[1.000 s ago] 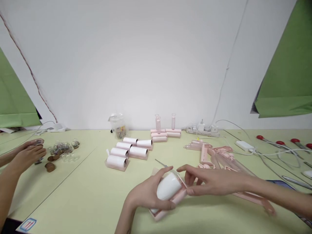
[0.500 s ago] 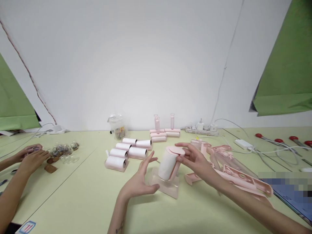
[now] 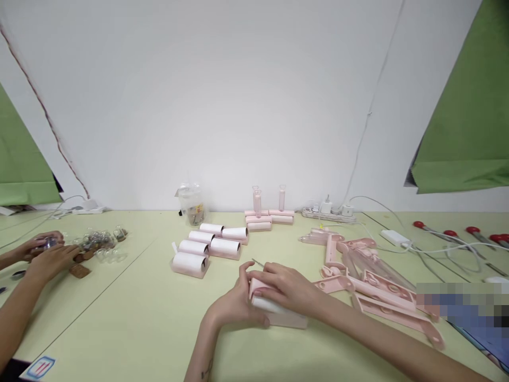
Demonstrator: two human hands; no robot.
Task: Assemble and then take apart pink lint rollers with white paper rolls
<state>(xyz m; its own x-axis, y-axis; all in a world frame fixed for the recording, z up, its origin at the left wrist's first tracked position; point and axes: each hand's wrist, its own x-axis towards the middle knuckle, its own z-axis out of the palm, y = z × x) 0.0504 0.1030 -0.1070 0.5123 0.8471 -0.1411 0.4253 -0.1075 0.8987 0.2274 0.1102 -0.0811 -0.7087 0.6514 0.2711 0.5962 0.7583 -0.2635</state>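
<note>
Between my hands lies a lint roller (image 3: 267, 304) with a white roll and a pink part, on its side in a clear cover (image 3: 292, 320) on the table. My left hand (image 3: 233, 307) is curled around its left end, thumb at the near side. My right hand (image 3: 288, 286) presses on it from above with the fingers bent over its top, hiding much of the roller. To the left stand several white rolls (image 3: 190, 262) in clear covers. On the right is a pile of pink plastic handle parts (image 3: 384, 292).
Pink finished-looking rollers (image 3: 258, 219) stand by the wall, near a plastic bag (image 3: 194, 207) and a power strip (image 3: 330, 215). Cables and red-knobbed tools (image 3: 449, 233) lie far right. At left, another person's hands (image 3: 51, 260) work among small glass pieces (image 3: 99, 241).
The lint roller has gone from tilted upright to lying in the clear cover. My left hand has closed around its end, and my right hand has moved down onto its top.
</note>
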